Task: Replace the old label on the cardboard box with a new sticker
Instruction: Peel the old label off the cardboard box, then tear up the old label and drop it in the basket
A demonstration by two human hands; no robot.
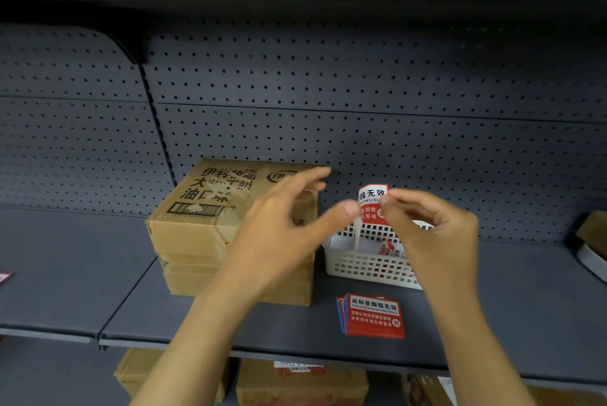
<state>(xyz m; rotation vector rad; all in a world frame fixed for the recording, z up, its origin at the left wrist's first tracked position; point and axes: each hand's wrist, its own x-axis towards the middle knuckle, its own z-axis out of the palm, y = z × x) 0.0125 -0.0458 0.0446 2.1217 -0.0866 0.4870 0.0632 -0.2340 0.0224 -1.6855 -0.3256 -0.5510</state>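
Observation:
A brown cardboard box (200, 215) with black print stands on the grey shelf, stacked on flatter boxes. Both hands hold a red and white sticker (372, 200) up in front of the pegboard, just right of the box. My left hand (279, 228) pinches its left edge with the thumb, the other fingers spread over the box's right side. My right hand (430, 225) pinches the sticker's right edge. A white backing strip hangs below the sticker. A small stack of the same red stickers (372, 317) lies on the shelf near the front edge.
A white plastic basket (368, 267) with paper scraps stands right of the box, below the hands. The shelf (82, 274) extends to both sides. Further cardboard boxes (302, 382) sit on the lower shelf. Another object (591, 248) lies at the far right.

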